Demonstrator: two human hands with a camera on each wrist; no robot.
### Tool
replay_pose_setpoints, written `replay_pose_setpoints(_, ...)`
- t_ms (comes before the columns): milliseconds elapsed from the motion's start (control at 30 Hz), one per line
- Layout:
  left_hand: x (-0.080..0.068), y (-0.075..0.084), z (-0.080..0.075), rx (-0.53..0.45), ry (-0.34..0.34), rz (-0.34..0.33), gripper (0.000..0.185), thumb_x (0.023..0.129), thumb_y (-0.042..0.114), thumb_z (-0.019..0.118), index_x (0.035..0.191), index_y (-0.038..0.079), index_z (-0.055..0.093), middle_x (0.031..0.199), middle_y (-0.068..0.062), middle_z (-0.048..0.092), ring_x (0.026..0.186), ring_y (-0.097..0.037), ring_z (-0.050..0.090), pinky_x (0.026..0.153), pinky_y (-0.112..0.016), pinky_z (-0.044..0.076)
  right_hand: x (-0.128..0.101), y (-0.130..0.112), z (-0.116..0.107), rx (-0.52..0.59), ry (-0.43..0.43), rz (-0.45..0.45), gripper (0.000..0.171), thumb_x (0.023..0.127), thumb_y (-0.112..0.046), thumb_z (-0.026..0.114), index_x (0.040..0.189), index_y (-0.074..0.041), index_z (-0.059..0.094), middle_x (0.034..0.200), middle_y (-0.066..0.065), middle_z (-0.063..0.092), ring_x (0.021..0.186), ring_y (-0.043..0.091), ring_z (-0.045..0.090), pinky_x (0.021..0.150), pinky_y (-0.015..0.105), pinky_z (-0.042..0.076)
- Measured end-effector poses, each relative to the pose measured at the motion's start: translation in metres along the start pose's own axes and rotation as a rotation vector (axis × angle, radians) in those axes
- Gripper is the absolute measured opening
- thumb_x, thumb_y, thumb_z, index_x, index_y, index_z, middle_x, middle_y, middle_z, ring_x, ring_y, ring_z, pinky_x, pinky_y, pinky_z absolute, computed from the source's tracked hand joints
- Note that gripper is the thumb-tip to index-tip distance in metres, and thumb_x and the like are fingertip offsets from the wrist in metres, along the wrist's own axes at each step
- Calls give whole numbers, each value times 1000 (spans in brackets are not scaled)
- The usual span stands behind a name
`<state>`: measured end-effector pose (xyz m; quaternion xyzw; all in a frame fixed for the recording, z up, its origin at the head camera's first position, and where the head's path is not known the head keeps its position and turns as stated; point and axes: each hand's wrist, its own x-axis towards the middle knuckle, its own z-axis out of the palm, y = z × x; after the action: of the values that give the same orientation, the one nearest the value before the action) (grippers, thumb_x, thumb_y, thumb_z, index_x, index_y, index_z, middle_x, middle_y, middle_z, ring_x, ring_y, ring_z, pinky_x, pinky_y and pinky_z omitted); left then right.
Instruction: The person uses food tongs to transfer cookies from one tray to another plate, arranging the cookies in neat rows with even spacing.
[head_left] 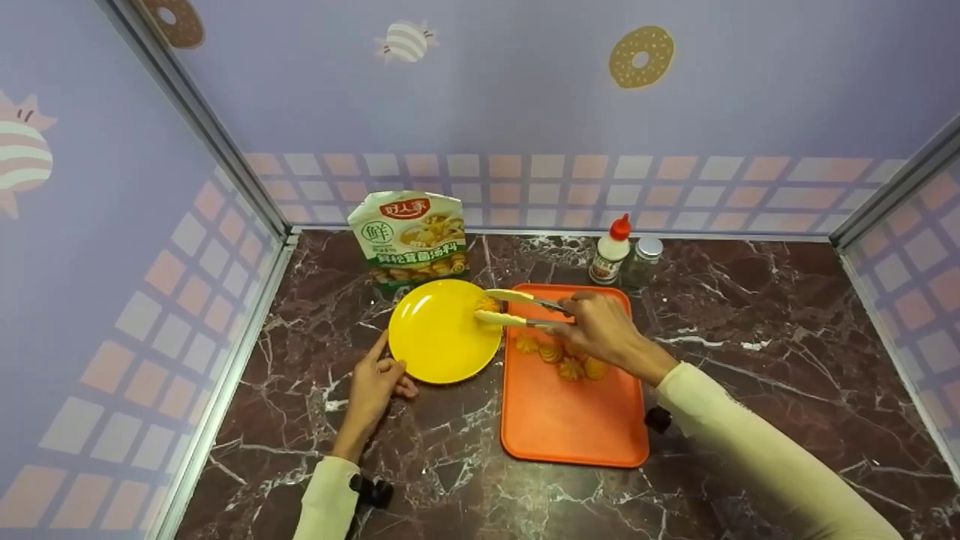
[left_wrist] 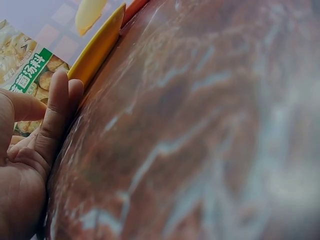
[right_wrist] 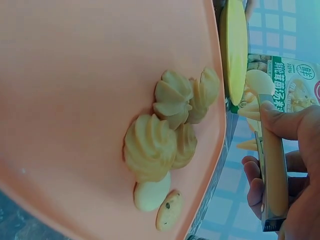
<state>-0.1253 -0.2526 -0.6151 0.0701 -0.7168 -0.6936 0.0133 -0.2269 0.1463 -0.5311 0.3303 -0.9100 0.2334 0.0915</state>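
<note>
My right hand [head_left: 604, 326] grips a pair of metal tongs [head_left: 504, 295] with pale yellow tips. Between the tips sits a small orange-brown piece [head_left: 489, 304], over the right side of a yellow plate [head_left: 442, 341]. At the plate's lower left rim, my left hand [head_left: 379, 384] touches the edge with extended fingers [left_wrist: 56, 102]. Right of the plate, an orange tray [head_left: 574, 427] carries several swirl-shaped cookies [right_wrist: 150, 145]. A smooth white oval piece [right_wrist: 151, 192] and a speckled oval cookie [right_wrist: 169, 211] lie beside them in the right wrist view.
Behind the plate stands a green and white food packet [head_left: 412, 240]. A red-capped squeeze bottle [head_left: 611, 253] and a silver-lidded glass jar [head_left: 645, 262] stand behind the tray. Purple patterned panels [head_left: 510, 97] enclose the dark marbled table [head_left: 750, 360] at the back and sides.
</note>
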Motion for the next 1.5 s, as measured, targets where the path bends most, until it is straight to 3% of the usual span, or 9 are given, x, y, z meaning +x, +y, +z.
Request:
replay_pose_setpoints(167, 1, 0, 2, -9, -3, -4, 75, 108, -5, 59, 174, 1, 26, 82, -27, 72, 60, -26, 75, 58, -34, 68, 2, -2, 3, 26, -14, 10, 31, 91, -28, 93, 95, -1, 78, 77, 6, 64, 57, 14, 55, 47, 32, 47)
replay_pose_setpoints(300, 0, 0, 1, -11, 4, -5, 75, 107, -5, 59, 174, 1, 26, 81, -27, 72, 60, -25, 75, 58, -35, 69, 5, -4, 5, 38, -31, 13, 31, 92, -27, 92, 96, 0, 78, 83, 12, 69, 59, 18, 61, 49, 35, 54)
replay_pose_setpoints(500, 0, 0, 1, 7, 19, -3, 75, 107, -4, 60, 174, 0, 26, 78, -25, 72, 59, -26, 75, 58, -35, 68, 10, -9, 8, 94, -69, 56, 32, 95, -26, 90, 105, 3, 81, 87, 14, 72, 59, 15, 59, 49, 31, 53)
replay_pose_setpoints(733, 0, 0, -2, 23, 21, -13, 75, 107, -3, 60, 174, 3, 26, 80, -24, 73, 61, -25, 76, 60, -35, 69, 19, -13, 14, 121, -72, 69, 26, 95, -24, 89, 99, 0, 81, 87, 14, 74, 63, 17, 65, 51, 28, 56)
replay_pose_setpoints(967, 2, 2, -3, 11, 17, 1, 74, 108, -5, 59, 174, 1, 26, 82, -26, 72, 61, -24, 75, 59, -31, 68, 30, -16, 23, 119, -82, 64, 32, 100, -24, 84, 118, 2, 82, 96, 19, 78, 57, 13, 53, 51, 27, 45)
replay_pose_setpoints(1200, 2, 2, -3, -12, 6, 12, 74, 108, -6, 59, 174, 1, 26, 83, -27, 72, 61, -23, 75, 59, -31, 68, 39, -22, 30, 111, -82, 57, 26, 99, -28, 85, 101, -2, 82, 89, 11, 75, 58, 11, 54, 48, 25, 46)
replay_pose_setpoints(1333, 1, 2, -3, -17, 3, 13, 73, 108, -6, 59, 174, 1, 27, 83, -28, 72, 61, -23, 74, 60, -31, 68, 42, -26, 33, 96, -80, 33, 26, 99, -27, 85, 103, -1, 82, 89, 13, 75, 57, 12, 48, 47, 26, 41)
replay_pose_setpoints(1500, 1, 2, 0, -13, -1, -1, 74, 108, -4, 60, 174, 1, 26, 82, -27, 72, 62, -23, 74, 61, -31, 68, 43, -29, 39, 89, -88, 16, 28, 102, -27, 83, 104, 1, 82, 86, 14, 76, 57, 12, 50, 49, 26, 44)
